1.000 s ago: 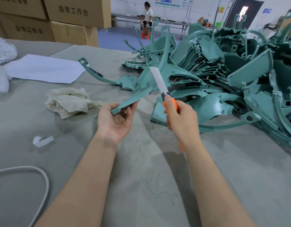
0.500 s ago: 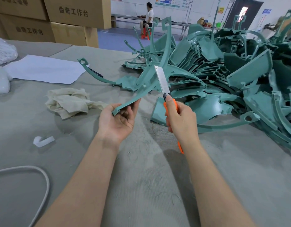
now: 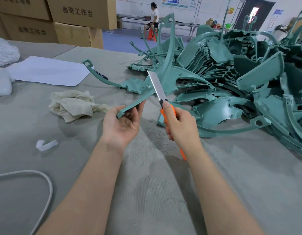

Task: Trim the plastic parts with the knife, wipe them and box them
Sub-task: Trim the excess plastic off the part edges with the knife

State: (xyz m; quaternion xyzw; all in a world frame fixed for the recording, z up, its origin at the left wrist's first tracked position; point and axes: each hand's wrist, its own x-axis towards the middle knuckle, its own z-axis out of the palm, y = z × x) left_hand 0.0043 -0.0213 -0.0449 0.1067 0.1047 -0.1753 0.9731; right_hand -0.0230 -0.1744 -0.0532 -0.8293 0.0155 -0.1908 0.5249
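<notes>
While near end in L hand [image 3: 124, 127] grip, plastic part [image 3: 136, 103] beside knife [image 3: 157, 88].

Open grey table [image 3: 146, 192] under both forearms, a wide lane to the near edge. On the right it's blocked: the heap of green parts [image 3: 240, 85] crowds just beside the right hand [image 3: 182, 126], curved arms sticking up. Between the hands the knife [image 3: 157, 87] slants across the held part [image 3: 135, 106], possibly touching it. The rag [image 3: 73, 106] sits near the left hand [image 3: 123, 126]. A white scrap [image 3: 45, 145] and a cable [image 3: 45, 180] clutter the near left.
</notes>
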